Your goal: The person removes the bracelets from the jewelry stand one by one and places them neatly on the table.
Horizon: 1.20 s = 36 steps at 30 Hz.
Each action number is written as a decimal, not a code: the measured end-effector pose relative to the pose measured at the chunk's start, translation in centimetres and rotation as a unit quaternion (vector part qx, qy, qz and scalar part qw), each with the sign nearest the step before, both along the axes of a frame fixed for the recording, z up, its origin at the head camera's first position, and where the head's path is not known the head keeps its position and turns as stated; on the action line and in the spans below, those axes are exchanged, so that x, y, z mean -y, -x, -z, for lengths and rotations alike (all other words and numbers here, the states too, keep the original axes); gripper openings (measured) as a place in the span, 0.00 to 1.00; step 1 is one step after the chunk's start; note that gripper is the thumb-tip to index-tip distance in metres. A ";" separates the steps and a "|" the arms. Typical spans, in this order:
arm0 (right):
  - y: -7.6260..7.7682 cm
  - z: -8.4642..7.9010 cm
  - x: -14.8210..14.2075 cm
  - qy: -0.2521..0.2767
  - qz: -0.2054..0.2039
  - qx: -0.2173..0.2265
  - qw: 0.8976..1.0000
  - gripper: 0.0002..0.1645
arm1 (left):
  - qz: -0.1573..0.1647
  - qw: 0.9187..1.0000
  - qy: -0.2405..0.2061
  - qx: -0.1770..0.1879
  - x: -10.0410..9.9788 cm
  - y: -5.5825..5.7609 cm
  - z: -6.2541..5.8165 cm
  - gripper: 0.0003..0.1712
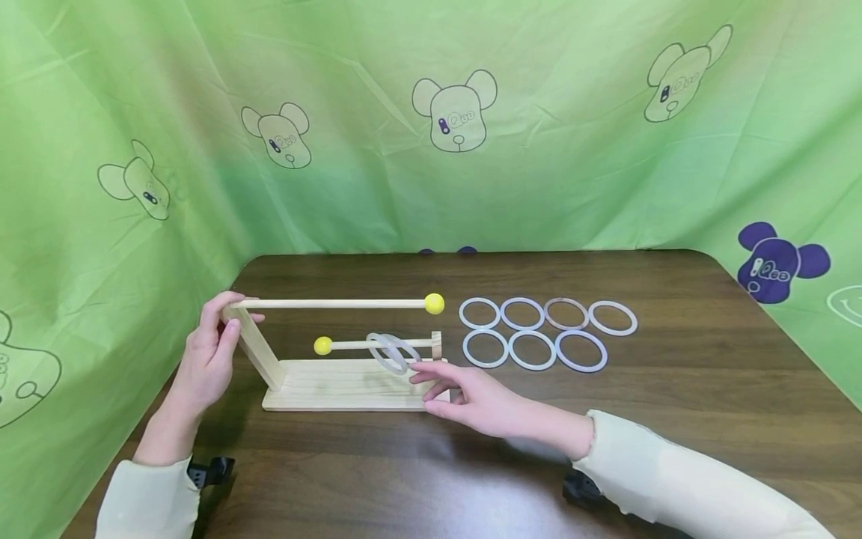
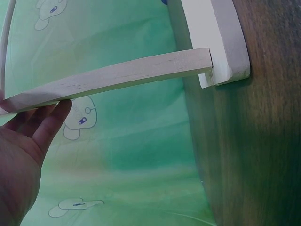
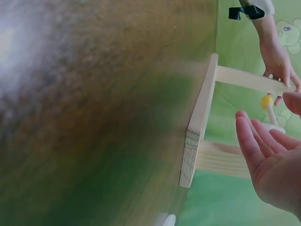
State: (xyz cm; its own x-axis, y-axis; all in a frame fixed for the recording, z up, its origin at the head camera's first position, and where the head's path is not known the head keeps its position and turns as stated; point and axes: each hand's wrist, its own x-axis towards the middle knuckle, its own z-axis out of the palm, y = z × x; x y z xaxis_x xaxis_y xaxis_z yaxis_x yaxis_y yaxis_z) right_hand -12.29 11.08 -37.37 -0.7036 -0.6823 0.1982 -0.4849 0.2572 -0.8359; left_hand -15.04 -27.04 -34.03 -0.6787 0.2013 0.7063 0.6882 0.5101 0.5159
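Observation:
A pale wooden stand (image 1: 337,385) has a tall post (image 1: 256,344) at its left and a short post (image 1: 436,346) at its right. From the tall post runs a long upper rod (image 1: 337,304) with a yellow ball end. The short post bears a lower rod (image 1: 346,345), also tipped with a yellow ball (image 1: 323,346). Translucent white rings (image 1: 390,353) hang tilted on this lower rod. My left hand (image 1: 210,359) grips the tall post's top between thumb and fingers. Beside the hanging rings is my right hand (image 1: 474,397), its fingers loosely extended and thumb apart; contact with a ring is unclear.
Several more rings (image 1: 486,349) lie flat in two rows on the brown wooden table (image 1: 673,419), right of the stand. A green printed cloth (image 1: 364,187) hangs behind and along the sides of the table.

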 end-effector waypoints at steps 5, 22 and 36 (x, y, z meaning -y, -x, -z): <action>0.2 0.1 0.3 -0.010 0.008 -0.004 1.000 0.29 | 0.000 1.000 0.001 0.000 -0.1 0.1 0.0 0.19; -0.4 0.3 2.8 0.022 0.026 0.043 0.999 0.28 | -0.008 1.000 0.000 0.007 -0.1 0.1 -0.1 0.19; -0.2 0.6 6.2 0.080 0.064 0.030 0.994 0.13 | -0.003 1.000 0.001 -0.001 0.0 0.0 0.0 0.20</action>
